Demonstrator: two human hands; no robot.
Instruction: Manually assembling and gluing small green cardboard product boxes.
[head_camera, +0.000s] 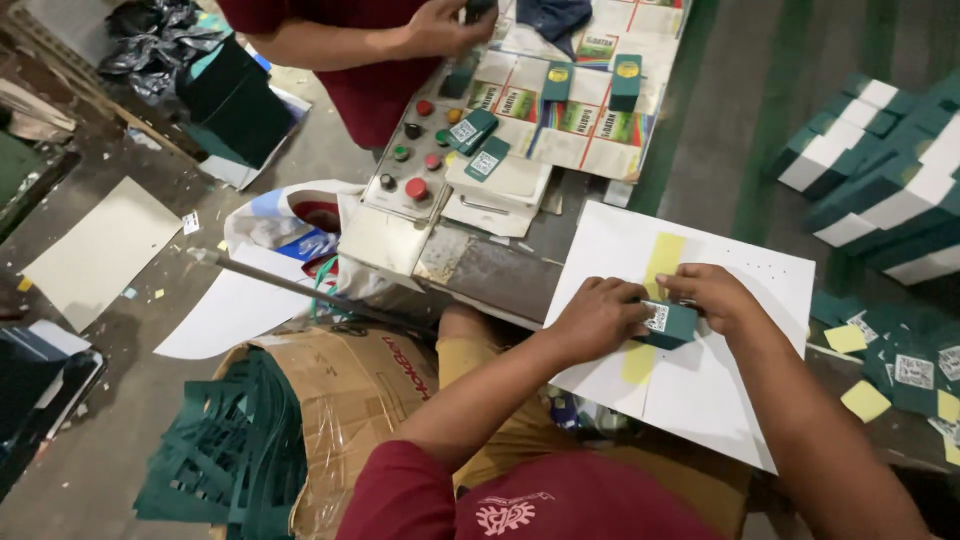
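Observation:
Both my hands close on one small dark green box (668, 324) with a white square label on its top. My left hand (596, 318) grips its left side and my right hand (712, 294) covers its right side. The box rests on a white sheet (735, 275) that carries a yellow strip (662, 260) running under the box.
Stacks of green-and-white boxes (880, 180) stand at the right, with loose green and yellow pieces (900, 375) below them. A control panel with coloured buttons (412, 160) and more green boxes (590, 85) lie ahead, where another person's hand (440, 28) works. A cardboard bin of green scraps (250, 440) stands at the lower left.

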